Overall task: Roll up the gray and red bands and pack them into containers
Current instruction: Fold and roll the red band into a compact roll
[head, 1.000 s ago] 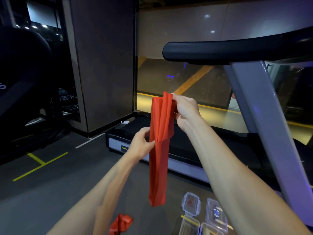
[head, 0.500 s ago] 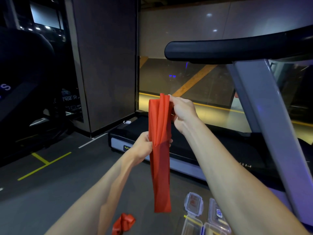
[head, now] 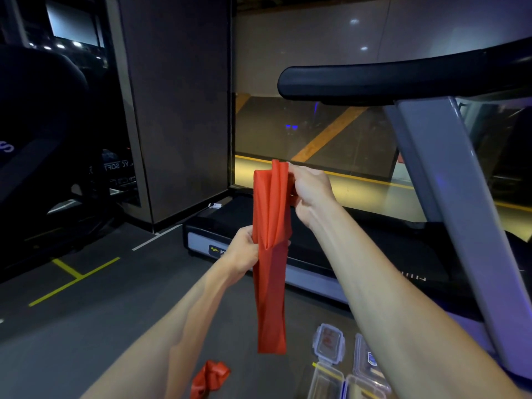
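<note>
A red band (head: 272, 254) hangs folded lengthwise in front of me, its lower end free above the floor. My right hand (head: 309, 194) pinches its top end at about chest height. My left hand (head: 244, 251) grips the band around its middle, fingers wrapped behind the cloth. A second red band (head: 210, 378) lies crumpled on the floor below. Clear plastic containers (head: 329, 345) with open lids sit on the floor at the lower right. No gray band is in view.
A treadmill (head: 316, 254) stands right behind the band, its gray upright (head: 449, 197) and black handrail (head: 388, 79) at the right. Dark gym floor with yellow lines (head: 74, 276) spreads to the left. A dark machine (head: 37, 133) stands at the far left.
The band hangs a little straighter and lower. My left hand has slid round the band's middle and closed on it. My right hand keeps its pinch at the top.
</note>
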`<state>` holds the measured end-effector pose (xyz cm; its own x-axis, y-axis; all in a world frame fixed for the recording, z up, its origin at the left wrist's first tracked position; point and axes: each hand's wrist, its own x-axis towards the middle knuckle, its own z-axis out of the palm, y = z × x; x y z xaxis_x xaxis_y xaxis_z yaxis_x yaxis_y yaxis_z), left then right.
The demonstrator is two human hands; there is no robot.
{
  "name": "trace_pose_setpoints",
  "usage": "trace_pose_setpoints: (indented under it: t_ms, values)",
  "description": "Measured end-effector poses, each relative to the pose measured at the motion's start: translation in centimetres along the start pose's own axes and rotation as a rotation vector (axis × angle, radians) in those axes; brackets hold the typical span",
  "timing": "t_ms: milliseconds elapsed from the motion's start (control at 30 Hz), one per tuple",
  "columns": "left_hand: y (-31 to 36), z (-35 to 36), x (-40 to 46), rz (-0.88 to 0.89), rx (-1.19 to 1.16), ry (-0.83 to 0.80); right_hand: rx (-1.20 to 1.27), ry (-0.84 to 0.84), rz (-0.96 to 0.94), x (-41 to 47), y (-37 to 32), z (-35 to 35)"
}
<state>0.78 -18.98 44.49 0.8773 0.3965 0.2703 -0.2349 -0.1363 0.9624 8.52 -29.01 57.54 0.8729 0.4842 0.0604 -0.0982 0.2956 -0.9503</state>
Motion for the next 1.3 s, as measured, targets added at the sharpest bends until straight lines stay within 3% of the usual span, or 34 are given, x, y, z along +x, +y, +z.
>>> trace_pose_setpoints:
  t_ms: [400,800,1100,1300]
  values:
    - [-1.9,-1.0,-0.7,0.124,0.111,0.225,-0.017,0.099,-0.056,0.7,0.4,-0.1]
    - [-3.9,-0.4,-3.8,0.144,-0.009,0.211,-0.04,0.219,-0.096,1.7,0.4,1.7]
    - [-4.4,-0.3,-4.8,0.191,0.424,0.295,-0.022,0.201,-0.087,1.6,0.2,2.0]
    - [-5.7,0.6,-5.6,0.118,0.551,0.421,-0.011,0.192,-0.089,1.1,-0.1,2.1]
